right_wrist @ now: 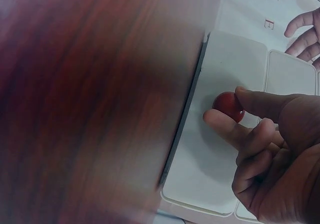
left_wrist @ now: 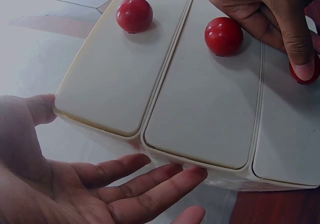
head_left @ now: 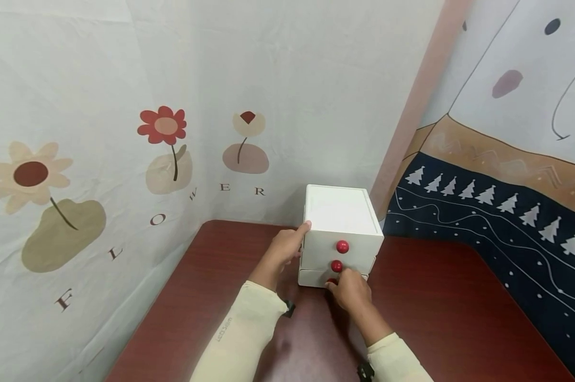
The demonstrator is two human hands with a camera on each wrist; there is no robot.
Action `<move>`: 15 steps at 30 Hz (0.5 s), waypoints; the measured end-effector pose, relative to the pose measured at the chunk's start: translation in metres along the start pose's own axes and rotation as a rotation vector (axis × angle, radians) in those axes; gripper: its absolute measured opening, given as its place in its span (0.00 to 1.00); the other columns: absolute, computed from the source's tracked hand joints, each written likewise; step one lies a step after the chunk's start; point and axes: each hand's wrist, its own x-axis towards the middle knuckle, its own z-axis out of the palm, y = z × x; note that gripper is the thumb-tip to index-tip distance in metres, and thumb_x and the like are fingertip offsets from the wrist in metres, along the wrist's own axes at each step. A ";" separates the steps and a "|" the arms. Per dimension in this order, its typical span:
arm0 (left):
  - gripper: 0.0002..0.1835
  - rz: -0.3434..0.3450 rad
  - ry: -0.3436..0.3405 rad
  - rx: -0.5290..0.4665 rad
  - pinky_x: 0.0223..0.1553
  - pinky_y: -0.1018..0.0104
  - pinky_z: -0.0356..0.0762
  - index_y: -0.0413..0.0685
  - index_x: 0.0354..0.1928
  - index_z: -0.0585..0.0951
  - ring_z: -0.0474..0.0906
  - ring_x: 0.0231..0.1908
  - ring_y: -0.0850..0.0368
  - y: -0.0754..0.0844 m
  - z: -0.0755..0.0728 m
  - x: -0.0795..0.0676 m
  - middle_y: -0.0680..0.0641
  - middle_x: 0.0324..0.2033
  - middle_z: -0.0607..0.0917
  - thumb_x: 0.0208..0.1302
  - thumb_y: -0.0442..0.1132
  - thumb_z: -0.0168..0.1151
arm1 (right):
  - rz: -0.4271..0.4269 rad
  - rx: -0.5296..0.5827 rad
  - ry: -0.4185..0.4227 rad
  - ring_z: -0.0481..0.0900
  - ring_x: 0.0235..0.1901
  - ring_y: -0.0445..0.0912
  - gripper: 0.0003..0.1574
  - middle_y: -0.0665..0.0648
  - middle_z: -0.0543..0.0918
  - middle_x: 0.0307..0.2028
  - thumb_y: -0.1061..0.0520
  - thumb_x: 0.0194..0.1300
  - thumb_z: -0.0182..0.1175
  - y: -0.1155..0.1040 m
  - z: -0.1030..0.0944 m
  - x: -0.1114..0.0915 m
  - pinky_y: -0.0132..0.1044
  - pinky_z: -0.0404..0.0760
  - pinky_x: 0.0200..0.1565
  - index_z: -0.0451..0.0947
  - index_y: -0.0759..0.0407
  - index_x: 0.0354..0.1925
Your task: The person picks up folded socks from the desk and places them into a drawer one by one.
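Observation:
A small white cabinet (head_left: pixel 337 209) with three drawers stands on the table, each drawer bearing a round red knob. My right hand (head_left: pixel 353 289) pinches the bottom drawer's knob (right_wrist: pixel 228 106) between thumb and index finger, its other fingers curled in. Above it are the middle knob (left_wrist: pixel 224 36) and the top knob (left_wrist: pixel 134 14). My left hand (head_left: pixel 287 245) lies along the cabinet's left side, thumb at the top front corner. In the left wrist view its fingers (left_wrist: pixel 150 194) extend along that side. The bottom drawer (right_wrist: pixel 200 169) sits just above the table top.
The dark red-brown table (head_left: pixel 440 318) spreads on both sides of the cabinet. Close behind it hangs a pale wall cloth (head_left: pixel 277 95) with printed flowers and letters. At the right is a navy cloth (head_left: pixel 459 212) with white trees.

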 end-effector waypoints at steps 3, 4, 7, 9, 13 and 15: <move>0.41 -0.009 0.002 0.008 0.32 0.57 0.74 0.46 0.61 0.83 0.89 0.46 0.48 0.001 0.000 0.000 0.40 0.50 0.88 0.76 0.75 0.49 | 0.006 0.005 -0.002 0.80 0.26 0.52 0.29 0.59 0.80 0.24 0.46 0.65 0.80 0.001 -0.001 0.000 0.51 0.79 0.28 0.77 0.56 0.17; 0.40 -0.013 0.002 0.013 0.31 0.57 0.73 0.46 0.59 0.84 0.88 0.43 0.49 0.001 0.000 0.000 0.40 0.49 0.88 0.76 0.75 0.49 | 0.005 0.006 0.000 0.80 0.26 0.52 0.29 0.59 0.80 0.25 0.46 0.65 0.80 0.001 -0.001 0.000 0.52 0.79 0.28 0.77 0.56 0.17; 0.39 -0.019 0.002 0.022 0.27 0.58 0.69 0.45 0.51 0.84 0.85 0.36 0.50 0.002 0.000 0.000 0.38 0.48 0.89 0.76 0.76 0.48 | 0.000 0.007 0.010 0.81 0.27 0.52 0.29 0.60 0.82 0.25 0.46 0.64 0.80 0.002 0.000 0.001 0.52 0.80 0.29 0.77 0.56 0.17; 0.38 -0.023 0.002 0.028 0.26 0.58 0.67 0.46 0.45 0.83 0.83 0.34 0.49 0.003 0.000 0.000 0.37 0.47 0.89 0.76 0.76 0.48 | -0.001 0.006 0.016 0.82 0.27 0.53 0.29 0.60 0.83 0.26 0.46 0.64 0.80 0.002 0.000 0.002 0.53 0.81 0.29 0.77 0.56 0.17; 0.40 -0.007 0.001 0.020 0.32 0.54 0.75 0.45 0.49 0.84 0.89 0.45 0.45 0.002 0.000 0.001 0.36 0.56 0.88 0.77 0.76 0.46 | -0.001 0.009 0.015 0.82 0.28 0.53 0.28 0.60 0.84 0.27 0.45 0.64 0.80 0.002 -0.001 0.003 0.54 0.82 0.30 0.78 0.56 0.18; 0.43 0.020 -0.006 0.009 0.44 0.48 0.84 0.41 0.59 0.85 0.90 0.54 0.40 0.000 -0.001 0.001 0.35 0.64 0.86 0.79 0.76 0.45 | -0.001 0.017 0.005 0.81 0.27 0.52 0.28 0.59 0.82 0.25 0.44 0.65 0.79 0.003 -0.002 0.004 0.52 0.79 0.29 0.78 0.56 0.19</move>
